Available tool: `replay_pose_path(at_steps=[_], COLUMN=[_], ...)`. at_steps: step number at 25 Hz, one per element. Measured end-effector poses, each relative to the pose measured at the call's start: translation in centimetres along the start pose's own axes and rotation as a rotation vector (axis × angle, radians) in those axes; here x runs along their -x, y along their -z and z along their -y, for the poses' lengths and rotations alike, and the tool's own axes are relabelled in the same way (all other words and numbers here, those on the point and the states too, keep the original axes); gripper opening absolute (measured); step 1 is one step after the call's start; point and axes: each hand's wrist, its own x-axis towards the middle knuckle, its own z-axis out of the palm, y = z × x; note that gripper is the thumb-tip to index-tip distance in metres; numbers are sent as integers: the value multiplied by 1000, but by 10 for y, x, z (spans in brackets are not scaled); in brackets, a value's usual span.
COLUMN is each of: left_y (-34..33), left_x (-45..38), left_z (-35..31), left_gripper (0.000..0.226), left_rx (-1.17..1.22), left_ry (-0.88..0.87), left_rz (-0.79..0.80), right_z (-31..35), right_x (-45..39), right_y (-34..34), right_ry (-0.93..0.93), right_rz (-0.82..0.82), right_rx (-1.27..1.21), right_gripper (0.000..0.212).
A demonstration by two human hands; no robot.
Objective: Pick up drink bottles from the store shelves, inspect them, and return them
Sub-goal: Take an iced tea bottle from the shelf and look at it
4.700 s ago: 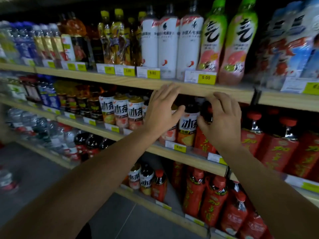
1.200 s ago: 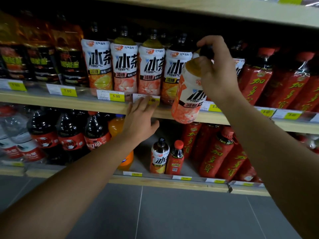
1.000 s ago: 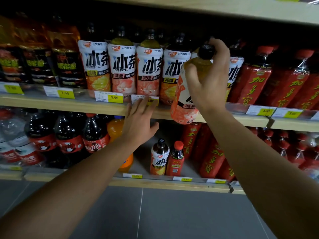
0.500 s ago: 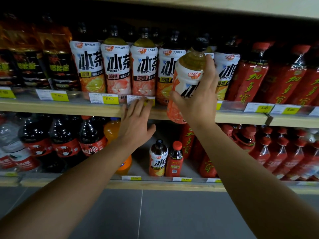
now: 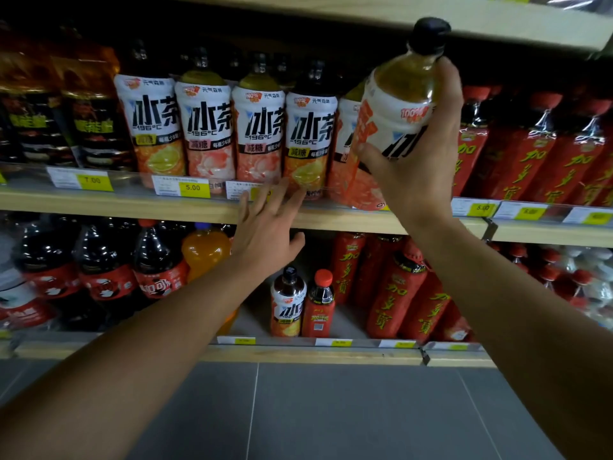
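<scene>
Held bottle: black cap, amber tea, white label with black characters over orange-pink. Right bottles: red with yellow characters. Tags: yellow. Floor: grey tiles.

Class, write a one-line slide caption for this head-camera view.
Right hand grips a tilted iced-tea bottle before the shelf; open left hand reaches toward its edge.

The white-and-orange tea bottles standing in a row on the middle shelf carry large black characters 冰茶 with "-196°C" beneath and 减糖 in a small band lower down. The bottle held by the right hand shows "100%" in red. Yellow price tags on the shelf's front edge read "7.00" and "5.00". The red bottles toward the shelf's right end bear yellow 加多宝.
</scene>
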Motion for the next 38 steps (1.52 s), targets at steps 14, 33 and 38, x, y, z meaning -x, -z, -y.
replay_pose_path(at_steps=[14,33,38], left_y=[-26,-29,-20], left_x=[4,3,3], left_z=[13,10,11], left_gripper=[59,66,72], left_rx=[-47,-108,-105], left_ry=[-44,0,1], left_rz=[-26,84,173], right_z=[-36,-68,-65], right_x=[-32,-33,-36], right_y=[-49,-93,-92], right_ry=[-37,-226,-296], right_rz=[-24,39,121], right_rx=[-7,398,433], right_gripper=[100,105,108])
